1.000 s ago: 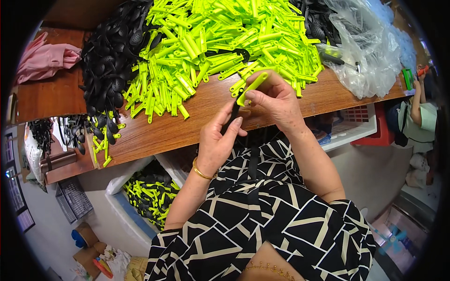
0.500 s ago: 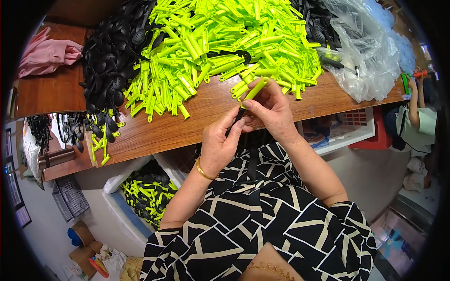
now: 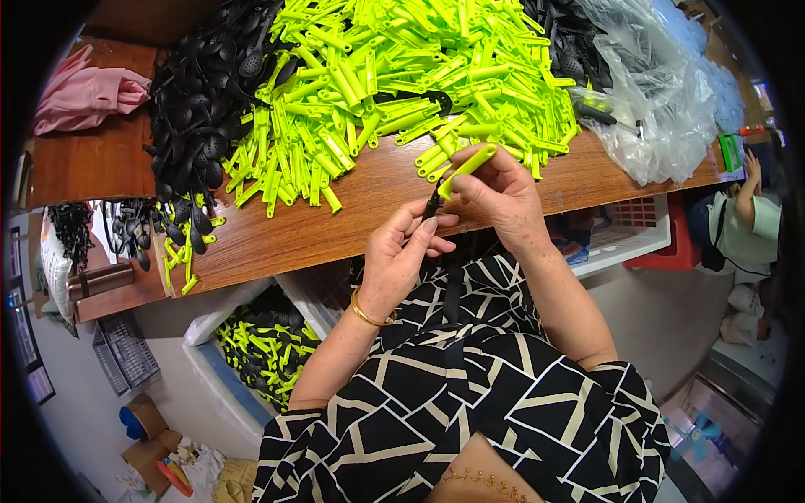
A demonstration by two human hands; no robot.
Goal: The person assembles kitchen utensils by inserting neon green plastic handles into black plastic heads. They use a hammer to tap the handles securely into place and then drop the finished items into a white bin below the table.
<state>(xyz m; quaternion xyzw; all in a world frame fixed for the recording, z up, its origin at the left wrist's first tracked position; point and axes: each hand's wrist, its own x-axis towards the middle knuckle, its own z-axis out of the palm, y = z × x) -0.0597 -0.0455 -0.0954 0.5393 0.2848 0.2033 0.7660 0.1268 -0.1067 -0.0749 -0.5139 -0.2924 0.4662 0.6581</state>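
Note:
My left hand (image 3: 396, 256) is closed on the dark shaft of a black kitchen utensil (image 3: 433, 204); its head is hidden by the hand, so I cannot tell which kind. Between the thumb and fingers of my right hand (image 3: 511, 205) is a neon green plastic handle (image 3: 471, 169), tilted up to the right. The handle's lower end lies right beside the tip of the black shaft; whether they touch, I cannot tell. Both hands are above the near edge of the wooden table (image 3: 369, 191), in front of a big heap of matching green handles (image 3: 419, 63).
Black slotted spoons and ladles (image 3: 189, 109) pile up at the left. Clear plastic bags (image 3: 650, 109) lie at the right. A white-rimmed bin (image 3: 201, 331) below holds black utensils with green handles. Pink cloth (image 3: 88, 96) rests far left. Another person's arm (image 3: 746, 193) shows at far right.
The green handle, earlier in line over the black shaft, has shifted right and tilted away from it. My right hand moved slightly right, baring more of the shaft's tip.

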